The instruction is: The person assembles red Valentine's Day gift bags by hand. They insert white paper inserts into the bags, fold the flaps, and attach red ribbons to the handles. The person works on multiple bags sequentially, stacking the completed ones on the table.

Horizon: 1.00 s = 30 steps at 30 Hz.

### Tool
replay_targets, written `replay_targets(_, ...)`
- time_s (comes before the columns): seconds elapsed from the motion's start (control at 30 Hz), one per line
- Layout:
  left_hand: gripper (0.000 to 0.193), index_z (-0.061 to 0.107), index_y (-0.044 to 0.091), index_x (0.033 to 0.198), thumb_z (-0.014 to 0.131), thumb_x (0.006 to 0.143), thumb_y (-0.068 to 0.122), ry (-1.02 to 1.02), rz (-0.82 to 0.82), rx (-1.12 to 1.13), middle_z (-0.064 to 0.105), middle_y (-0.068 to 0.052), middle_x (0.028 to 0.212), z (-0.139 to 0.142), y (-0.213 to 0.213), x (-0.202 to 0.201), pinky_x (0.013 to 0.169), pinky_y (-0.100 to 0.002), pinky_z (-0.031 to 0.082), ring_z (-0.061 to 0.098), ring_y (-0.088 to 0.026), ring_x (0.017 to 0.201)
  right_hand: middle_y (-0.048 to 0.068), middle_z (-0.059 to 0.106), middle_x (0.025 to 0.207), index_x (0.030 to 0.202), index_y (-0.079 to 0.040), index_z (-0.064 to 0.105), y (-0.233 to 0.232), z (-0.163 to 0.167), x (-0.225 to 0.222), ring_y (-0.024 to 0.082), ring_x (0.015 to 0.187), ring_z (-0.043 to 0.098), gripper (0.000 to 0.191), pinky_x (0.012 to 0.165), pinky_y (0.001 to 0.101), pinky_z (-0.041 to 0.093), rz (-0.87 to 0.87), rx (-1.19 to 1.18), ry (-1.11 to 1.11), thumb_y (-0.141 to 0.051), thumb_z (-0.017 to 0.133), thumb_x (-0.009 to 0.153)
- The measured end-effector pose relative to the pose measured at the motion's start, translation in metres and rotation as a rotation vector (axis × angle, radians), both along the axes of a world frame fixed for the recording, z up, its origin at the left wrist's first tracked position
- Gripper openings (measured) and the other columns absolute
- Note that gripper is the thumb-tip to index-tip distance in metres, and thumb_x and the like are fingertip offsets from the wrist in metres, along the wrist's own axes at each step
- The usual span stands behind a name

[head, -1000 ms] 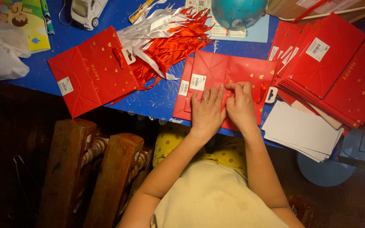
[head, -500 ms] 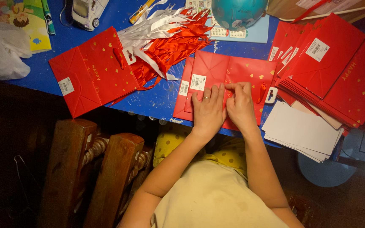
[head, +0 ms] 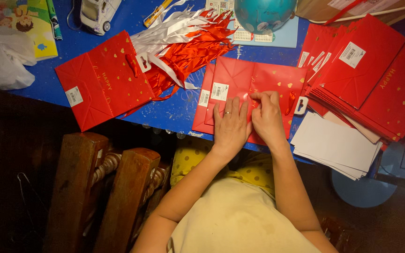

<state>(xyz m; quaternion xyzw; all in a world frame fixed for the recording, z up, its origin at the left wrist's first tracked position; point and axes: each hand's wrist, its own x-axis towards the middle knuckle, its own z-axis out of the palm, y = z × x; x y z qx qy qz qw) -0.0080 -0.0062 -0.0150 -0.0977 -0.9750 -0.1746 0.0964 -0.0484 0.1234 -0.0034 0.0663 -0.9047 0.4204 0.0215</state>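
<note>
Item one, the flat red gift bag (head: pixel 258 89) directly before you: it lies folded on the blue table (head: pixel 174 112), its near edge hanging a little over the table's front, so both hands can work on it without reaching. Your left hand (head: pixel 230 124) lies palm down and flat on the bag, fingers spread, a ring on one finger; it grasps nothing and appears to serve as a weight pinning the paper. Your right hand (head: pixel 267 117) sits just beside it, touching the same bag, fingertips bunched in a pinch at the bag's middle; what they grip is too small to tell. A white tag (head: pixel 301 105) hangs at the bag's right edge. Item two, a second red bag (head: pixel 101 82) set apart to your left, flat, with a red handle loop. Item three, a loose bundle of red and white ribbons (head: pixel 188 42) between the two bags, within easy reach. Item four, a fanned stack of red bags (head: pixel 371 79) to your right, overlapping so each can be lifted off. Item five, white card sheets (head: pixel 338 145) stacked below that stack, overhanging the table edge.
</note>
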Motion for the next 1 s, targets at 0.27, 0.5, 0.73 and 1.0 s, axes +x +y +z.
replay_targets(0.27, 0.069, 0.053, 0.003, 0.143, 0.070, 0.083, 0.033, -0.035, 0.006, -0.035, 0.055, -0.014, 0.136, 0.008, -0.001, -0.005, 0.112, -0.057, 0.033, 0.051, -0.028, 0.130, 0.022, 0.055, 0.120, 0.118, 0.005, 0.065, -0.006, 0.004, 0.004, 0.039, 0.108, 0.062, 0.036, 0.094, 0.0440, 0.053, -0.019, 0.064, 0.030, 0.009, 0.051, 0.085)
replay_targets(0.5, 0.055, 0.055, 0.004, 0.142, 0.061, 0.093, 0.026, 0.025, 0.025, -0.064, 0.057, -0.013, 0.135, 0.005, -0.002, -0.005, 0.110, -0.056, 0.035, 0.052, -0.028, 0.129, 0.023, 0.055, 0.122, 0.124, 0.005, 0.063, -0.015, 0.005, 0.010, 0.043, 0.104, 0.063, 0.043, 0.086, 0.0492, 0.054, -0.039, 0.201, 0.094, 0.009, 0.056, 0.082)
replay_targets(0.73, 0.053, 0.055, 0.003, 0.142, 0.059, 0.094, 0.026, 0.021, 0.023, -0.064, 0.056, -0.014, 0.134, 0.004, 0.000, -0.005, 0.109, -0.057, 0.035, 0.052, -0.029, 0.129, 0.023, 0.055, 0.122, 0.141, 0.003, 0.058, -0.016, 0.005, 0.013, 0.040, 0.102, 0.063, 0.058, 0.085, 0.0474, 0.054, 0.003, 0.248, 0.130, 0.009, 0.057, 0.083)
replay_targets(1.0, 0.058, 0.053, 0.002, 0.143, 0.058, 0.091, 0.025, -0.008, 0.009, -0.123, 0.055, -0.013, 0.134, 0.006, 0.000, -0.004, 0.110, -0.056, 0.034, 0.050, -0.029, 0.130, 0.022, 0.055, 0.117, 0.133, -0.002, 0.065, -0.015, 0.008, 0.016, 0.039, 0.103, 0.062, 0.044, 0.083, 0.0475, 0.053, 0.046, 0.386, 0.153, -0.003, 0.068, 0.089)
